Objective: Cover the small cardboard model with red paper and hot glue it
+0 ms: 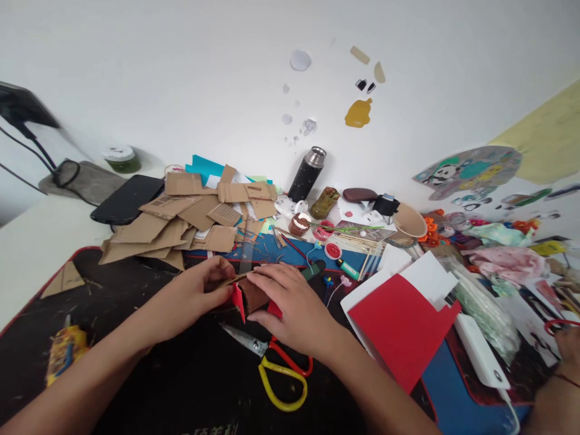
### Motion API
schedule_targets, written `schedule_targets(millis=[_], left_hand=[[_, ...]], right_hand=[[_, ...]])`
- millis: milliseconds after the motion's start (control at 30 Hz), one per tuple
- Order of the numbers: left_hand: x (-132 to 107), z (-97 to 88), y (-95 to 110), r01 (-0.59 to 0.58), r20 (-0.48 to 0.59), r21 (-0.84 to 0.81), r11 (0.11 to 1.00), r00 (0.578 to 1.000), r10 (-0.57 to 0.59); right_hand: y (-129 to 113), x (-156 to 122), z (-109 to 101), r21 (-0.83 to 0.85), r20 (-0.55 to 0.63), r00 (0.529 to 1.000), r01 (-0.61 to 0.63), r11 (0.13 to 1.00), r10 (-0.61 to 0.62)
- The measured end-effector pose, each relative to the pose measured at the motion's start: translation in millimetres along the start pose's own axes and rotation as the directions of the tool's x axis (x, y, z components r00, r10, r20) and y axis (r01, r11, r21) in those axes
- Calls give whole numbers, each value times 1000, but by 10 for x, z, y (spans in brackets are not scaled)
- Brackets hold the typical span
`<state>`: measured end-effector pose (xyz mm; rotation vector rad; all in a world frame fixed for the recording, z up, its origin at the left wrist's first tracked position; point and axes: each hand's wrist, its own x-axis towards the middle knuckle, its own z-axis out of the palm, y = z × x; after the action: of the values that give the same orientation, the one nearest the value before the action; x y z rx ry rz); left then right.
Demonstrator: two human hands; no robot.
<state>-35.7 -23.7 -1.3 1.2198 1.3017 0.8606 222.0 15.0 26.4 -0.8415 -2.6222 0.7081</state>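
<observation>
A small brown cardboard piece [254, 295], curved or folded, is held between both hands over the black mat. Red paper [238, 302] shows along its left edge. My left hand [194, 296] pinches the left end with thumb and fingers. Around the right part of the cardboard, my right hand [292, 302] is closed, with fingers over the top and thumb at the near side; its palm hides that end. Just below the hands lie scissors [284, 386] with one yellow and one red handle, blades pointing left.
Cardboard scraps [154, 232] pile up at back left. A black thermos [308, 174] leans near the wall. Red paper [403, 326] lies on white sheets at right, beside a white power strip [481, 350]. Another person's hand [568, 344] is at the far right. A yellow packet [67, 350] lies at left.
</observation>
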Motion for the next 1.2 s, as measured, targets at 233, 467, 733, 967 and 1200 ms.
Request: schedule_targets(millis=[233, 467, 733, 967, 1200], left_hand=[[11, -10, 57, 4, 31, -39, 999, 1000, -3], [24, -21, 38, -25, 11, 4, 1000, 1000, 25], [51, -16, -47, -39, -175, 135, 990, 982, 63], [59, 43, -77, -69, -245, 237, 969, 961, 129], [41, 67, -69, -53, -278, 303, 951, 950, 142]], right_hand=[[21, 14, 36, 20, -17, 1000, -9, 1000, 9], [4, 74, 71, 35, -29, 999, -19, 999, 20], [9, 135, 132, 47, -86, 994, -63, 997, 67], [73, 198, 199, 122, -115, 988, -87, 989, 101], [102, 248, 230, 123, -131, 985, -99, 987, 115]])
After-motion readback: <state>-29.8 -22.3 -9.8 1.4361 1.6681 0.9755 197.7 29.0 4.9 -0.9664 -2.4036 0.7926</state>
